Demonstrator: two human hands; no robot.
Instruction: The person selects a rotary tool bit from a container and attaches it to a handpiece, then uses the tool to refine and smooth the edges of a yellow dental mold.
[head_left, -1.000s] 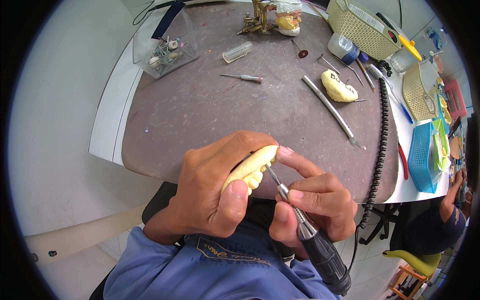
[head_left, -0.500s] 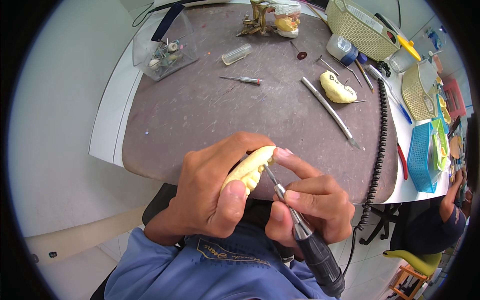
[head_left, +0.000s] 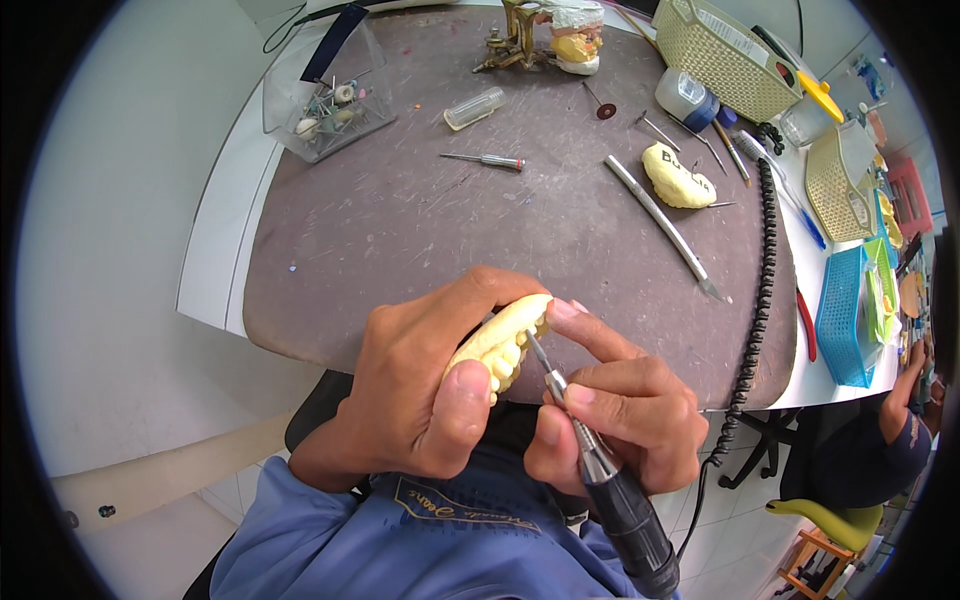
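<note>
A pale yellow dental cast with a row of moulded teeth is held over the near edge of the table. My left hand wraps round it, thumb on the teeth side and fingers behind. My right hand grips a rotary handpiece with a silver front and black body, pen-fashion. Its thin bit touches or nearly touches the cast near the teeth; the exact contact is too small to tell. My right index fingertip rests against the far end of the cast.
On the brown mat lie a small screwdriver, a knife, another yellow cast and a clear tube. A box of burs stands far left, an articulator at the back. A coiled cord and baskets line the right.
The handpiece has swung slightly left at its rear end, and my right hand has shifted a little with it. The cast stays in my left hand, almost unmoved.
</note>
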